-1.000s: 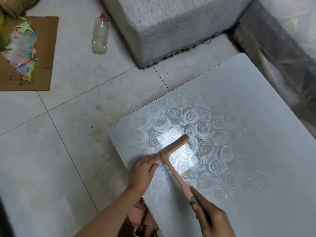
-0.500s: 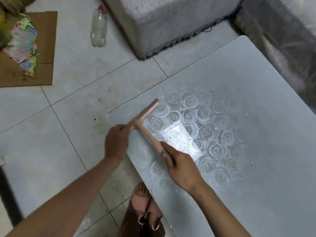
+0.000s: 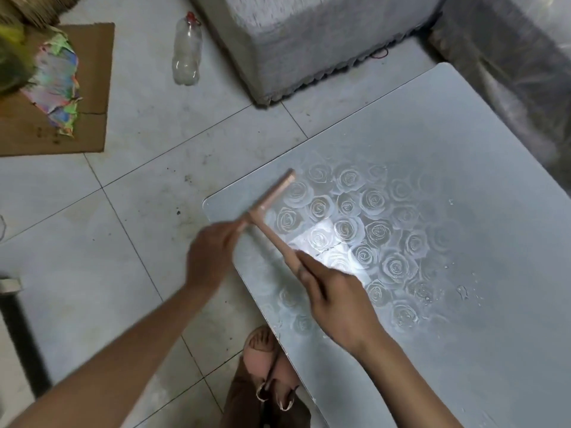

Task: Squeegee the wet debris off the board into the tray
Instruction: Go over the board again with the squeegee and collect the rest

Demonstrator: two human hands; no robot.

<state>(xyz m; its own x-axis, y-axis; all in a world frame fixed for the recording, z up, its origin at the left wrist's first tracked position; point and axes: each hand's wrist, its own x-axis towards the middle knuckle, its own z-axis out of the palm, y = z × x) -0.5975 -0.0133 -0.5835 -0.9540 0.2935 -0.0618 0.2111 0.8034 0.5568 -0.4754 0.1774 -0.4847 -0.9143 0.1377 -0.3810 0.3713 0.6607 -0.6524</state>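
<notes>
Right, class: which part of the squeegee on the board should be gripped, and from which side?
Grip the squeegee by its long straight handle, coming from the near edge of the board, since the handle's free end points back that way. The right hand holds it there; the left hand holds the near end of the crossbar.

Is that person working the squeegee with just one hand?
No: the right hand grips the squeegee by its handle, the left hand by its bar.

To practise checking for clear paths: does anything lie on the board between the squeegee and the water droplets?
Nothing visible does. Only bare, rose-patterned board lies between the squeegee and the droplets off to its right.
</notes>
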